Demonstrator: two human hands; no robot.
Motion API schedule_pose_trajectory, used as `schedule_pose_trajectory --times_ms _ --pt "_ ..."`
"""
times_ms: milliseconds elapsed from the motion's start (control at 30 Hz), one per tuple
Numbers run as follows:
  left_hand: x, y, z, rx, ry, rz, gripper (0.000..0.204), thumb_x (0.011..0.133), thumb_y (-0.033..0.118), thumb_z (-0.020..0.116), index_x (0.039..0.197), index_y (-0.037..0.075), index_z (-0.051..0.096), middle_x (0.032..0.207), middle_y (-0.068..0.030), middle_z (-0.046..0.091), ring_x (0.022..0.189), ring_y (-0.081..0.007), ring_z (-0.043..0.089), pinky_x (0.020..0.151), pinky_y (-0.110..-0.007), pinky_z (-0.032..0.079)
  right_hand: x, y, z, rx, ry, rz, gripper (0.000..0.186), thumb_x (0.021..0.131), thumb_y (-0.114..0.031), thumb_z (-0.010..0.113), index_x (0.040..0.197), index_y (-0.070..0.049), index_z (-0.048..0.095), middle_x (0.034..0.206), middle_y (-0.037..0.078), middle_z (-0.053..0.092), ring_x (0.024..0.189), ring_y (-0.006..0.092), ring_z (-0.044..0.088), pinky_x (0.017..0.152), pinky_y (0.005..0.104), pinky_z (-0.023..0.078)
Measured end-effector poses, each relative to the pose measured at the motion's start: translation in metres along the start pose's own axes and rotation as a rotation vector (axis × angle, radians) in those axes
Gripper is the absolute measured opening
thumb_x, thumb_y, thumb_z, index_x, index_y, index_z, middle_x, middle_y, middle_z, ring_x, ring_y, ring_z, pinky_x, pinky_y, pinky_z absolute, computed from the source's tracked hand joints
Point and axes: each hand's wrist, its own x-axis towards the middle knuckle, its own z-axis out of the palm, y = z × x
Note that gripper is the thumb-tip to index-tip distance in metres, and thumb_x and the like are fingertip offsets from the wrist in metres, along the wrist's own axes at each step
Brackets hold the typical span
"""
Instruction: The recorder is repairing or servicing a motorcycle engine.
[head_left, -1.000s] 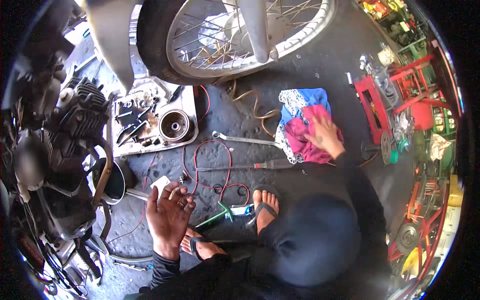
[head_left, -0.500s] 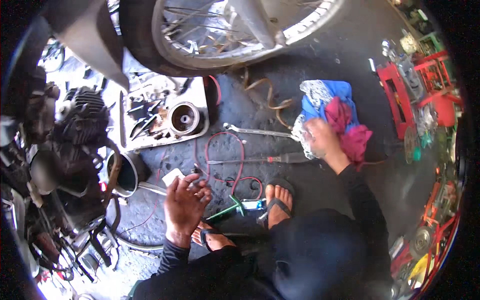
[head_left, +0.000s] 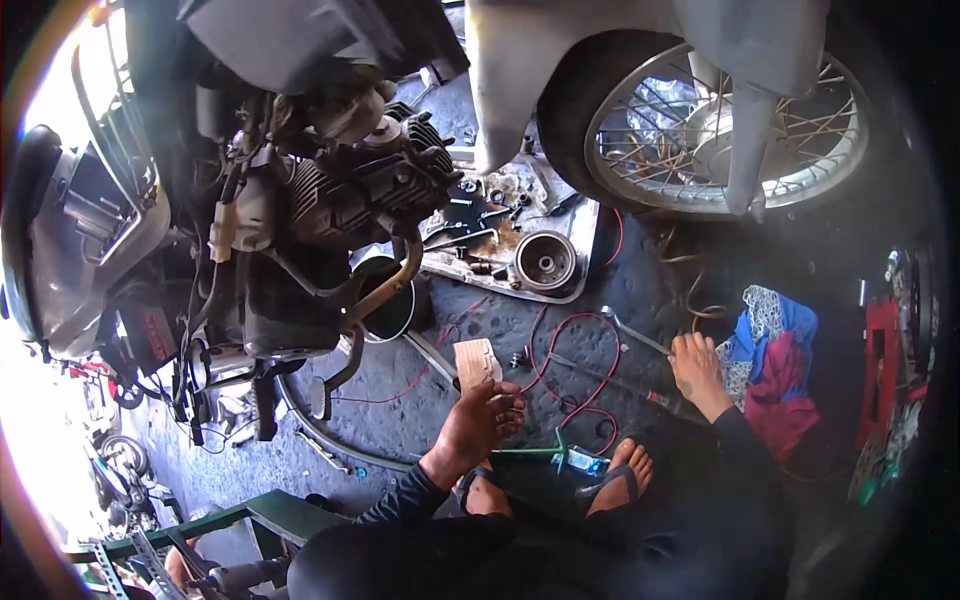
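Note:
My right hand (head_left: 702,378) closes on the near end of a combination wrench (head_left: 638,332) lying on the dark floor. Just right of that hand is a heap of cloth, blue (head_left: 798,322) and dark pink (head_left: 780,400), with a whitish netted piece. Above my feet hovers my left hand (head_left: 478,432), its fingers loosely curled and apart, with nothing visible in them. Beside its fingertips lies a tan cardboard piece (head_left: 476,362). A long screwdriver (head_left: 610,382) and a looped red cord (head_left: 617,350) rest between my hands.
A motorcycle engine (head_left: 350,195) fills the left, with the front wheel (head_left: 720,140) at the top right. Between them sits a metal tray (head_left: 555,296) holding a round drum part (head_left: 545,262) and small parts. A green T-handle tool (head_left: 530,451) lies by my feet; a red rack (head_left: 878,370) stands right.
My view has swung left, bringing more of the engine in. My right hand has moved off the netted cloth onto the wrench's end. My left hand's fingers now point right.

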Motion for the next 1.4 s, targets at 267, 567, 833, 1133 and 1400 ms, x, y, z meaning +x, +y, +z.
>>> schedule_pose_trajectory --times_ms 267,567,833,1133,1400 --pt "0.021 -0.077 -0.067 0.807 0.068 0.232 0.035 0.093 0.034 0.05 0.112 0.006 0.056 0.102 -0.0081 0.059 0.097 -0.024 0.056 0.087 -0.034 0.043 0.038 -0.043 -0.119 0.958 -0.262 0.188 0.011 0.09 -0.013 0.051 0.096 -0.004 0.049 0.069 0.008 0.057 0.059 0.0164 0.053 0.057 0.0308 0.043" --pt "-0.013 -0.088 -0.058 1.709 -0.12 0.86 0.041 0.083 0.034 0.061 0.112 0.006 0.055 0.116 -0.0142 0.05 0.104 -0.0328 0.05 0.09 -0.039 0.041 0.159 -0.122 -0.242 1.483 -0.451 -0.015 0.017 0.093 -0.017 0.048 0.099 -0.001 0.05 0.072 0.006 0.058 0.049 0.0075 0.048 0.043 0.0207 0.038" --pt "-0.01 -0.086 -0.063 1.673 -0.092 0.811 0.043 0.083 0.034 0.062 0.113 0.005 0.054 0.116 -0.014 0.049 0.105 -0.0322 0.05 0.089 -0.04 0.041 0.202 -0.126 -0.247 1.515 -0.467 -0.056 0.02 0.092 -0.014 0.048 0.1 0.002 0.055 0.071 0.008 0.059 0.042 0.007 0.045 0.035 0.0206 0.034" --pt "-0.005 -0.086 -0.066 1.64 -0.113 0.789 0.045 0.084 0.039 0.058 0.114 0.004 0.053 0.118 -0.0162 0.049 0.106 -0.0345 0.05 0.09 -0.042 0.042 0.229 -0.112 -0.263 1.407 -0.628 -0.06 0.029 0.09 -0.014 0.046 0.109 0.005 0.058 0.065 0.01 0.057 0.039 0.0063 0.041 0.033 0.0195 0.031" --pt "-0.006 -0.087 -0.067 1.617 -0.103 0.786 0.044 0.085 0.038 0.057 0.114 0.004 0.053 0.117 -0.0161 0.049 0.106 -0.0344 0.05 0.09 -0.041 0.042 0.245 -0.104 -0.255 1.367 -0.627 -0.109 0.029 0.089 -0.012 0.045 0.107 0.005 0.06 0.061 0.006 0.054 0.038 0.0062 0.039 0.034 0.0192 0.03"
